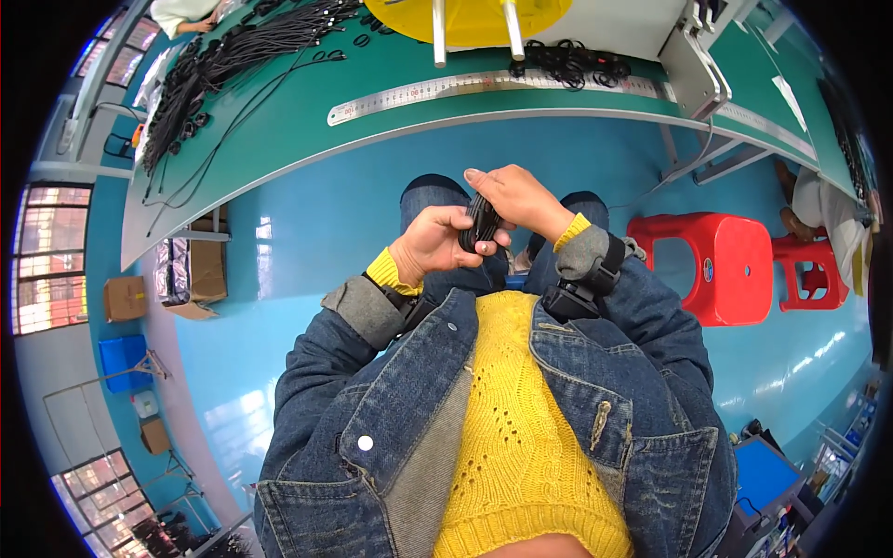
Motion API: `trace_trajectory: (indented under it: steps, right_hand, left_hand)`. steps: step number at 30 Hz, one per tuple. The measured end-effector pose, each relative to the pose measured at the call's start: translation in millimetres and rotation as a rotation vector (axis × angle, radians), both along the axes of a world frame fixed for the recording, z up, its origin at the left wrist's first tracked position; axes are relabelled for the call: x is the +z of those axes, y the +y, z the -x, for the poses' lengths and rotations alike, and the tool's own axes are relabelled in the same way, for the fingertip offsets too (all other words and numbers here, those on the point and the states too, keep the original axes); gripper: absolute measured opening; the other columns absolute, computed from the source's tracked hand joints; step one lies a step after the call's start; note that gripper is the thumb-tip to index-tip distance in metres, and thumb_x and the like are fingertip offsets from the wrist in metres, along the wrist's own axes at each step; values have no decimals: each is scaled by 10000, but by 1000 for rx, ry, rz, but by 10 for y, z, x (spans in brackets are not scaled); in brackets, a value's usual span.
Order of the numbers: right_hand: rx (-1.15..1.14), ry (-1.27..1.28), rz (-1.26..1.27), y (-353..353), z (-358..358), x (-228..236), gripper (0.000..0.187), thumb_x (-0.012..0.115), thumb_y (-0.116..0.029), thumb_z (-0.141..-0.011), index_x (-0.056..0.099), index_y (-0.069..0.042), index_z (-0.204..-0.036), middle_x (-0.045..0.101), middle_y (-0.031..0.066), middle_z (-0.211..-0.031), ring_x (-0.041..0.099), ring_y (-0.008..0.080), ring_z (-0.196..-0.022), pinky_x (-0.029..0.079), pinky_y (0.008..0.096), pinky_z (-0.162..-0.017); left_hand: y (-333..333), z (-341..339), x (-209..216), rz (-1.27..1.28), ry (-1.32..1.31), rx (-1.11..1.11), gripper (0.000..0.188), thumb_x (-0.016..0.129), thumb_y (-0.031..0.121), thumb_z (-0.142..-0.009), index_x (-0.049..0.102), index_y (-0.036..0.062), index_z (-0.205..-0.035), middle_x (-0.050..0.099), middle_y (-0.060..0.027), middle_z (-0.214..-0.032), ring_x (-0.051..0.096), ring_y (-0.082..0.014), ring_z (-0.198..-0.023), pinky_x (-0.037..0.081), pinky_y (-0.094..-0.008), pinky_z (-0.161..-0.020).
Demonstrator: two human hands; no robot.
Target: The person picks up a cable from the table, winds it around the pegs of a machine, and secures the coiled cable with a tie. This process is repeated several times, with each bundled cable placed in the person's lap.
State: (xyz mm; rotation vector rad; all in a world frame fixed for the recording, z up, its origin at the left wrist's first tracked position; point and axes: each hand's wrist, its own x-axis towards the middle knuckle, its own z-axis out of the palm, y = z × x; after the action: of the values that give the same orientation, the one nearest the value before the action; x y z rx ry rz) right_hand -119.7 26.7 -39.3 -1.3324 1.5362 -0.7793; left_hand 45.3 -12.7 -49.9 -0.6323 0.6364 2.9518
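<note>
Above my lap, in front of the table edge, a coiled black cable (pixel 481 223) is held between both hands. My left hand (pixel 437 240) wraps its fingers and thumb round the lower part of the bundle. From the upper right, my right hand (pixel 523 197) closes over the same bundle, its thumb near the top. Part of the coil is hidden behind the fingers. On the green table (pixel 279 139) ahead lie a large pile of black cables (pixel 219 65) at the left and a heap of small black coils (pixel 575 67) at the right.
A long steel ruler (pixel 409 96) lies along the table's near edge. A yellow round stool (pixel 474 28) rests on the table with its legs toward me. Red stools (pixel 730 270) stand at my right. A cardboard box (pixel 206 270) is on the floor at left. Other people sit at the far left and right.
</note>
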Motion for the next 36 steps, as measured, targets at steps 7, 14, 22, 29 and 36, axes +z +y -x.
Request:
trace_trajectory:
  steps: [7,14,22,29,36]
  right_hand:
    - [232,691,560,112,-216,-345,305,401,-258,-897,530,-30,-742,570,195,-708,548,375,-670,405,462,-531]
    - [97,145,-12,175,-131,-492,428,449,-384,-872,544,10,-732,581,218,-737,535,427,-759,406,477,-637]
    - [38,62,-317,338,293,-673,337,532,-307,-838,564,6,-718,591,117,-599,587,233,-559,440,331,-543]
    - [-126,60,-339,362,402,-838,294,553,-274,-820,576,4,-727,589,86,-575,582,181,-537,442,302,-527]
    - [-189,86,-331,369,464,-826,276,568,-265,-805,580,0,-729,593,92,-578,591,185,-544,446,306,-534]
  left_hand:
    - [137,-27,-231,851,-430,-88,142,576,191,-760,593,56,-721,565,-14,-635,485,-75,-497,380,-218,-415]
    - [-132,-521,-146,666,-591,-353,201,593,256,-815,618,56,-809,584,-5,-664,493,-66,-508,378,-199,-431]
    - [-3199,-1429,1602,1029,-275,886,354,514,291,-891,506,-22,-1055,600,-122,-1002,596,-218,-844,488,-330,-795]
    - [-4102,-791,697,2076,-1165,489,305,604,298,-758,628,11,-860,628,-174,-904,597,-307,-878,471,-371,-766]
    - [-4019,-249,344,2155,-1214,459,256,560,253,-797,619,18,-881,624,-179,-856,588,-345,-852,461,-421,-743]
